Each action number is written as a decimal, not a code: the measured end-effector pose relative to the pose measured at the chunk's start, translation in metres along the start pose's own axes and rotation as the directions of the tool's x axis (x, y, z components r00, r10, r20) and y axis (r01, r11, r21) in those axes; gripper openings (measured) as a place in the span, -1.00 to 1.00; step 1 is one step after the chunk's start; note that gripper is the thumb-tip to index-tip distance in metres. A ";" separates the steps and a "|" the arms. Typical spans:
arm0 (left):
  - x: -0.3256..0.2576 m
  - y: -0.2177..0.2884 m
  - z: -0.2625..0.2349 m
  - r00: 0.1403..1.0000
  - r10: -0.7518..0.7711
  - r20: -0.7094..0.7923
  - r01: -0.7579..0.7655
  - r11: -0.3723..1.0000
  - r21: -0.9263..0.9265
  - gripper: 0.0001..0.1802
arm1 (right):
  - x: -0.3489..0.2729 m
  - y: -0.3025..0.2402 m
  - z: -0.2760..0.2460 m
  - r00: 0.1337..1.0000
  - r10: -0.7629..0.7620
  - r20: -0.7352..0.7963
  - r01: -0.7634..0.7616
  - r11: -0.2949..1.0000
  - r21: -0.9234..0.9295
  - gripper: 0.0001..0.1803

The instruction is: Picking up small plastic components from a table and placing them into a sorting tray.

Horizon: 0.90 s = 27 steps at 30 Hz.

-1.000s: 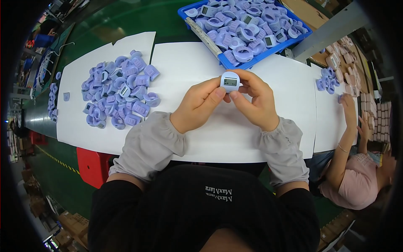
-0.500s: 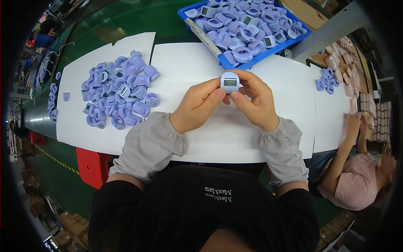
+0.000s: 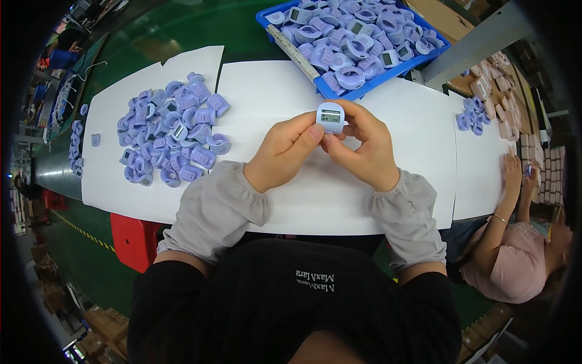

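Between my two hands, a light purple plastic device with a small grey display point(image 3: 330, 117) is held up over the white-covered table, its display facing up toward me. My left hand point(image 3: 282, 148) pinches its left side, thumb at the lower edge. My right hand point(image 3: 368, 145) is closed around its right side, with the thumb below it and the fingers partly hidden behind. To the left, a loose pile of similar purple devices point(image 3: 173, 130) lies on the white sheet. Beyond my hands, a blue tray point(image 3: 376, 85) is heaped with more of them.
A grey metal post point(image 3: 473, 45) rises beside the tray. At the right, a co-worker point(image 3: 509, 255) handles something small near stacked pale pink boxes point(image 3: 550, 176) and a little cluster of purple devices point(image 3: 473, 116). A red stool point(image 3: 134, 241) stands below the table's left front.
The display now shows darker content along its top. My right thumb has slid left, down off the device's face. The co-worker's hands have shifted.
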State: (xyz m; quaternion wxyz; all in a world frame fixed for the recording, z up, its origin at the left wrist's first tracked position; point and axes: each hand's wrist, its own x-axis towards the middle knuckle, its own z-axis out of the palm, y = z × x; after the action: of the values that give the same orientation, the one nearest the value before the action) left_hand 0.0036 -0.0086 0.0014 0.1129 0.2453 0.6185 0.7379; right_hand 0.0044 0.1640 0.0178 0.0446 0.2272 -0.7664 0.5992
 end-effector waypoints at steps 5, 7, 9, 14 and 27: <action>0.001 0.000 0.001 0.999 0.040 0.000 -0.040 0.999 -0.008 -0.66 | 0.001 0.003 -0.001 1.000 -0.016 -0.024 0.018 0.996 0.090 -0.48; 0.000 -0.002 -0.003 1.000 0.013 0.011 -0.013 0.999 0.038 -0.67 | 0.000 0.004 -0.003 1.000 -0.001 -0.002 0.001 0.991 0.134 -0.48; 0.000 -0.001 -0.006 0.999 0.015 0.028 -0.017 0.997 0.075 -0.68 | -0.001 0.005 -0.007 1.000 0.015 0.021 -0.018 0.984 0.176 -0.48; 0.000 -0.001 -0.003 1.000 0.025 -0.001 -0.025 0.995 0.092 -0.68 | 0.000 0.000 -0.014 0.992 0.058 0.113 -0.082 0.970 0.227 -0.47; 0.000 0.000 -0.001 0.997 0.077 -0.021 -0.074 0.988 0.136 -0.63 | 0.000 -0.002 -0.011 0.992 0.084 0.096 -0.103 0.972 0.210 -0.54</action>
State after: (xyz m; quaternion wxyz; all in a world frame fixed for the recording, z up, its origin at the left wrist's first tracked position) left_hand 0.0032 -0.0099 0.0008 0.0598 0.2659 0.6588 0.7012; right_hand 0.0030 0.1739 0.0221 -0.0415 0.2199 -0.7083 0.6695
